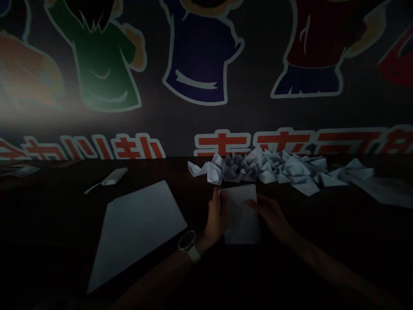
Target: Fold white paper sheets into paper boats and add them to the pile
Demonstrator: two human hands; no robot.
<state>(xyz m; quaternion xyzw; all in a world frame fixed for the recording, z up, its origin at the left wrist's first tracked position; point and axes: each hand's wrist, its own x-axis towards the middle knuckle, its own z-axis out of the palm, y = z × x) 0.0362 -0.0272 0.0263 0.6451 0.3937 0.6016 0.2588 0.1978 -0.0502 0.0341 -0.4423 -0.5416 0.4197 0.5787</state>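
Note:
A white paper sheet [241,215], folded or doubled, stands on the dark table [322,241] between my two hands. My left hand [215,217], with a round-faced watch [187,241] on its wrist, grips the sheet's left edge. My right hand [272,217] lies with its fingers on the sheet's upper right part, though the dim light hides how firmly. Just beyond both hands, a long heap of folded paper boats [258,170] runs across the table. A stack of flat white paper [137,232] lies to the left of my left hand.
A small white tool with a pointed tip [109,177] lies at the far left of the stack. Loose paper [19,170] sits at the far left, and a flat sheet [380,187] lies at the right. Behind the table rises a wall printed with cartoon figures and red lettering [251,142].

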